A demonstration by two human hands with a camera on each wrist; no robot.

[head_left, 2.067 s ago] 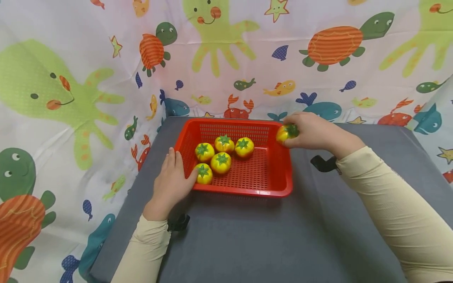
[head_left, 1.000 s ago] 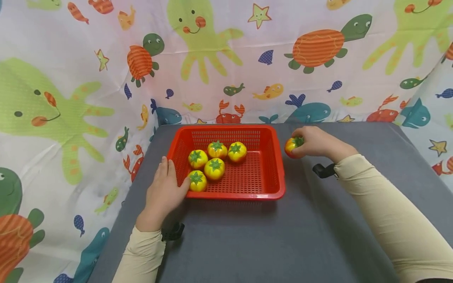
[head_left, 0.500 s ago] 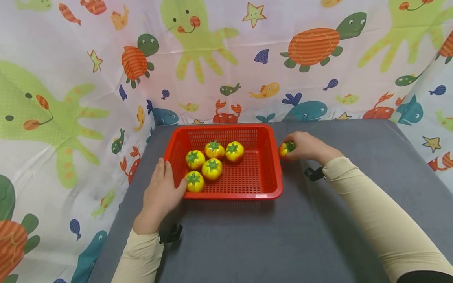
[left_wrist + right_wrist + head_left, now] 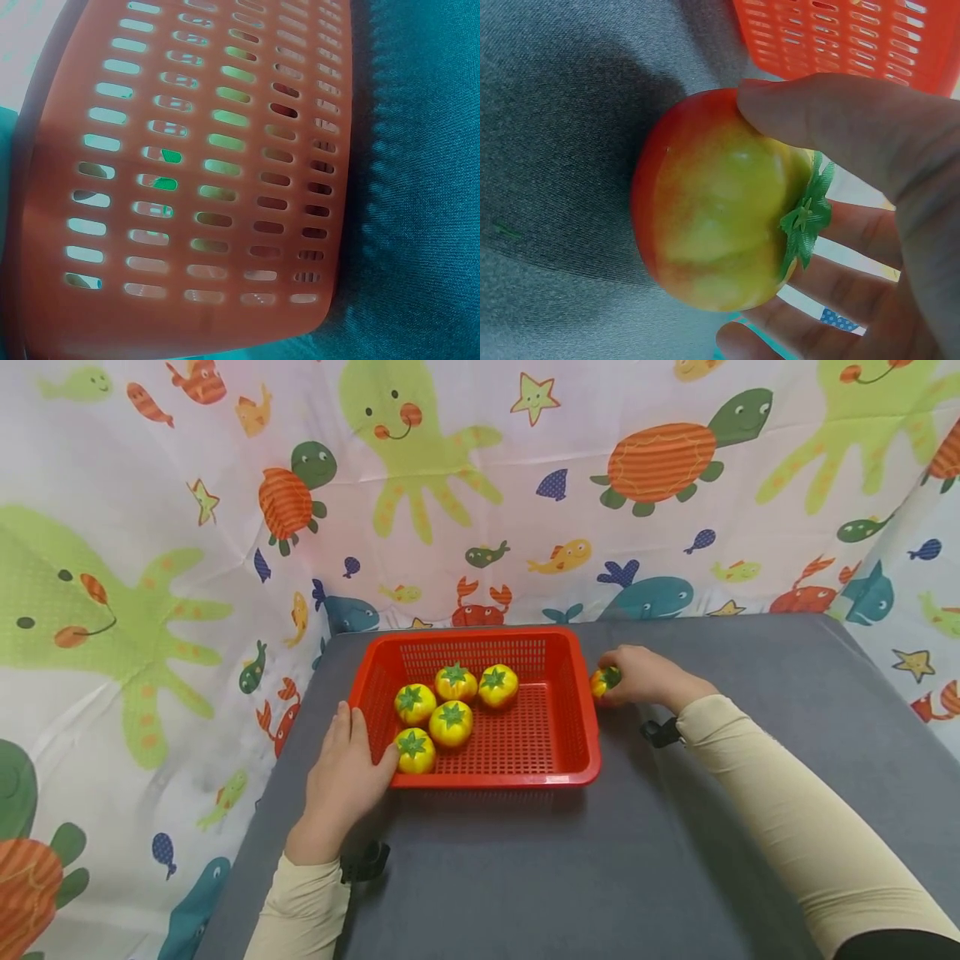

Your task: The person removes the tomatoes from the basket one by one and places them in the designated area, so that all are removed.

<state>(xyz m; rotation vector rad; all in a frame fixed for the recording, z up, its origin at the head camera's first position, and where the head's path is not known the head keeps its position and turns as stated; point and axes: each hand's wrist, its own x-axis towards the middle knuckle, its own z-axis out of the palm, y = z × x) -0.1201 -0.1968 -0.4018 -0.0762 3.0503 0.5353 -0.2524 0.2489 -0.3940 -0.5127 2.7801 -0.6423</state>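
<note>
In the head view a red plastic basket (image 4: 487, 780) holds several yellow-red toy tomatoes (image 4: 451, 724) with green leafy tops, gathered toward its left half. My left hand (image 4: 342, 781) rests at the basket's front left corner, fingers straight along the left side and thumb at the rim. My right hand (image 4: 648, 678) holds another toy tomato (image 4: 720, 202) just outside the basket's right wall, low by the table. In the right wrist view the thumb lies on one side of it and the fingers curl behind. The left wrist view shows the slotted basket wall (image 4: 187, 180), with no fingers visible.
A grey cloth covers the table (image 4: 480, 877). Behind and to the left hangs a curtain (image 4: 420, 485) printed with sea animals. A dark strap piece (image 4: 660, 732) sits at the right wrist and another (image 4: 365, 862) at the left.
The right hand has brought its tomato from above the basket's right rim out to the right and down beside the wall. The left hand stays at the basket; the head view has shifted slightly.
</note>
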